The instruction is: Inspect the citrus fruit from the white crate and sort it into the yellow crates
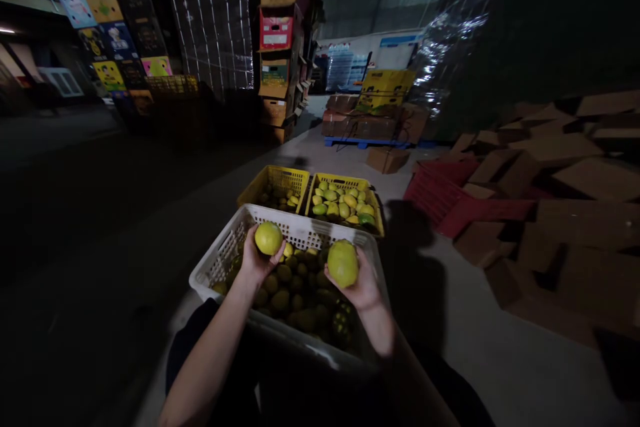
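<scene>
My left hand is closed round a round yellow-green fruit above the left part of a white perforated crate. On the right, my right hand holds a larger, oblong yellow-green fruit from below and the side. Beneath both hands, many greenish fruits lie in shadow inside the white crate. Just beyond it stand two yellow crates: the left one has some fruit low inside, and the right one is well filled with yellow and green fruit.
Flattened cardboard and a red crate lie to the right. Ahead are a tall stack of cartons and a blue pallet with boxes. More stacked cartons stand at the back left.
</scene>
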Tool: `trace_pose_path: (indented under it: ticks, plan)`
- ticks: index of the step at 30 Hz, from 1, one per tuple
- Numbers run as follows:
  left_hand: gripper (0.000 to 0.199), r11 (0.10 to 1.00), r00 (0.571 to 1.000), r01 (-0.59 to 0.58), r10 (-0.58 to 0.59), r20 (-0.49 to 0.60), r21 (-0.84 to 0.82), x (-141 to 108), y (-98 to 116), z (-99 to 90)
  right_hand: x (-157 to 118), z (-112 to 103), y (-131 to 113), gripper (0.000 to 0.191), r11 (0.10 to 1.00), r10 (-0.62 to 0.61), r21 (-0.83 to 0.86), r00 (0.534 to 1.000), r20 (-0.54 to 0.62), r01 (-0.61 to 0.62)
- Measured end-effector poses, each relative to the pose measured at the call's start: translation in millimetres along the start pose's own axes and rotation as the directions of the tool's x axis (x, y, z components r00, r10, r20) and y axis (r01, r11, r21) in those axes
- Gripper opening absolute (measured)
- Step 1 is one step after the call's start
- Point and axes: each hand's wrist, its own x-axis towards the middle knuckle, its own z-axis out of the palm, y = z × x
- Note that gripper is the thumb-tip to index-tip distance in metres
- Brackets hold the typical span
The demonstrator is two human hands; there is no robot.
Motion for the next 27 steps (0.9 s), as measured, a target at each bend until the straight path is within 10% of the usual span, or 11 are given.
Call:
trace_pose_path:
  ticks: [7,18,27]
  plan:
    - [0.022,1.000,0.998,-0.002,0.001,0.067,0.012,1.8,-6.3,2.1,-3.5,5.5,-1.1,0.027,0.978,0.205,-0.052,0.977,0.061,-0.202]
    - [0.020,0.998,0.995,0.056,-0.057,0.076,0.022,-5.2,-13.7,5.9,-17.7,19.7,-3.7,0.042,0.983,0.176,-0.068,0.980,0.092,-0.170]
    - [0.033,0.999,0.994,0.033,-0.035,0.107,0.020,3.8,-24.8,-1.4,-26.6,14.8,-15.8,0.020,0.992,0.106,-0.091,0.978,0.178,-0.091]
